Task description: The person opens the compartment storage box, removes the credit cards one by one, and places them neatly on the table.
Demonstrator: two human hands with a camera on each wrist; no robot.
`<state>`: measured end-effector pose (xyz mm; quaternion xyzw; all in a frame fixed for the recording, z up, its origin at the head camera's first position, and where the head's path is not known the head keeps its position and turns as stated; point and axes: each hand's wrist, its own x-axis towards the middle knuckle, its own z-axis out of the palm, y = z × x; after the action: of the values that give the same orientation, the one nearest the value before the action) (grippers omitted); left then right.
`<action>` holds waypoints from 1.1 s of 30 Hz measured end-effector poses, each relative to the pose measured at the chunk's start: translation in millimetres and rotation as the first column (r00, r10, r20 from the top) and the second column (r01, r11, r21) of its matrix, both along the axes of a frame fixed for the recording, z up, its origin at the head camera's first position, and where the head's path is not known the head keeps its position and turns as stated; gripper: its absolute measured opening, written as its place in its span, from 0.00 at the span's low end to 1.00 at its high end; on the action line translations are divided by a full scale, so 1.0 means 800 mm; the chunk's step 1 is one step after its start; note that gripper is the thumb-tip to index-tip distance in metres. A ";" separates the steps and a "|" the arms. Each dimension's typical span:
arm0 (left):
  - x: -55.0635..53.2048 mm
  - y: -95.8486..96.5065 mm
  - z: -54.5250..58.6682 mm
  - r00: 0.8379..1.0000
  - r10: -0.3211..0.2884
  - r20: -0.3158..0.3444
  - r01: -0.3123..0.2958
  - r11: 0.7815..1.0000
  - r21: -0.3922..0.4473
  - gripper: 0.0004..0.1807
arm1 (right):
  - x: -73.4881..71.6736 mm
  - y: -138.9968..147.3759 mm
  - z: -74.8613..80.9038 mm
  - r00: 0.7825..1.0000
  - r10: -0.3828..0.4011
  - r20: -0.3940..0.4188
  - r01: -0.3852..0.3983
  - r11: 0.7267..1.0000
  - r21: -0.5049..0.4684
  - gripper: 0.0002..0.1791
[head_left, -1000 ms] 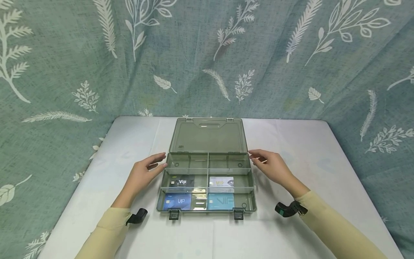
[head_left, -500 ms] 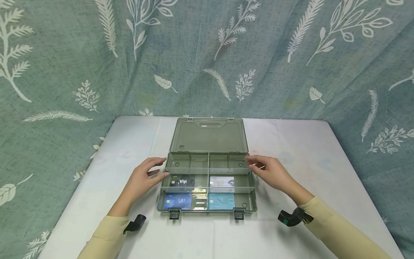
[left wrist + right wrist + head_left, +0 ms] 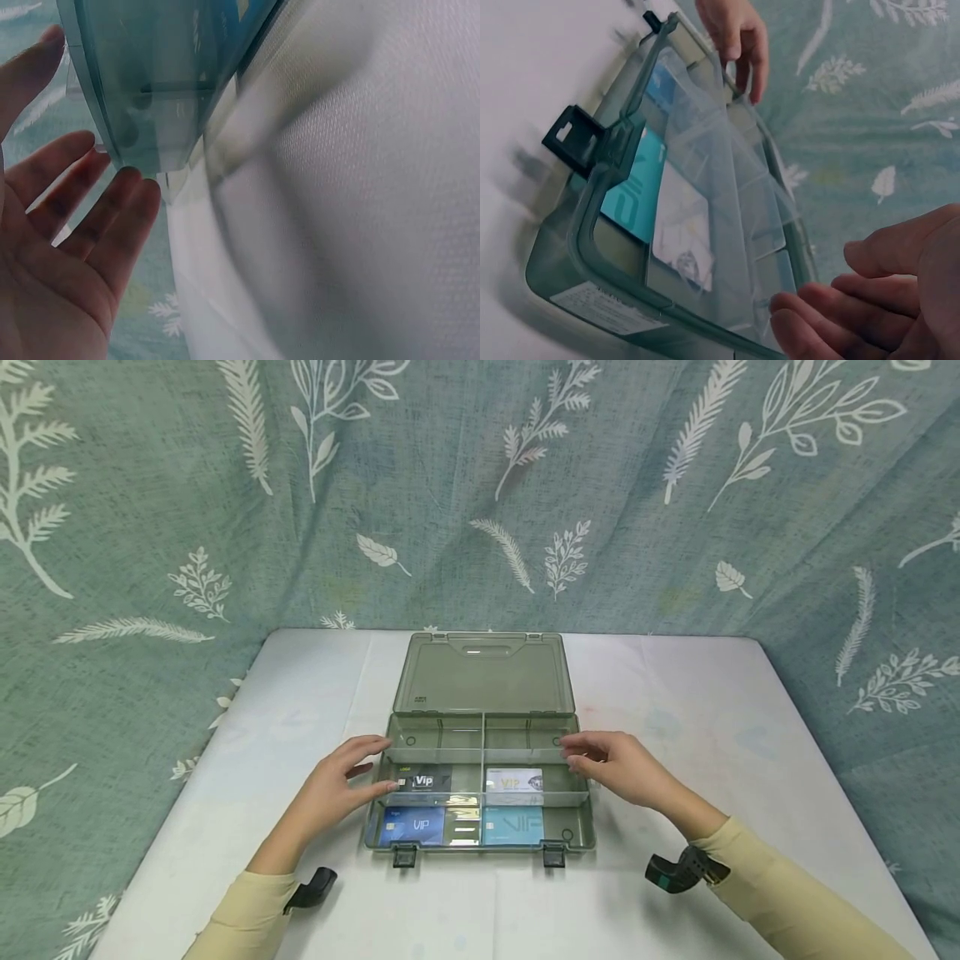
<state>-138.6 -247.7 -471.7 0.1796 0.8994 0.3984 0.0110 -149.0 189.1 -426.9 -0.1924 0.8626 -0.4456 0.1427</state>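
Observation:
A translucent grey-green compartment box [image 3: 567, 818] lies with its lid [image 3: 483, 677] folded back flat. Inside are several cards: a black VIP card [image 3: 422, 779] and a white one [image 3: 513, 780] in the middle row, a blue VIP card [image 3: 413, 827] and a teal one [image 3: 512, 826] in the front row. My left hand [image 3: 330, 793] is at the box's left side, thumb and fingers apart, holding nothing. My right hand [image 3: 618, 766] hovers over the right rim, fingertips above the box, fingers loosely bent. In the right wrist view that hand [image 3: 885, 292] is empty too.
Two dark latches, a left one [image 3: 403, 857] and a right one [image 3: 553, 857], hang at the box's front edge. A white cloth [image 3: 675, 693] covers the table. Leaf-patterned green fabric [image 3: 450, 485] hangs behind it. Black straps with cameras are on both wrists.
Both hands have slid a little toward me along the box's sides. The right fingertips have come in over the right rim. The box and cards stay put.

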 end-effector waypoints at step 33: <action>0.008 -0.010 -0.005 0.999 -0.038 0.019 0.039 0.997 -0.062 0.39 | -0.003 -0.009 -0.003 0.954 0.050 0.296 -0.022 0.995 -0.095 0.29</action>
<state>-132.5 -255.8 -475.8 0.1931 0.9076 0.3714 0.0323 -151.7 181.8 -429.3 -0.1452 0.8065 -0.5055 0.2702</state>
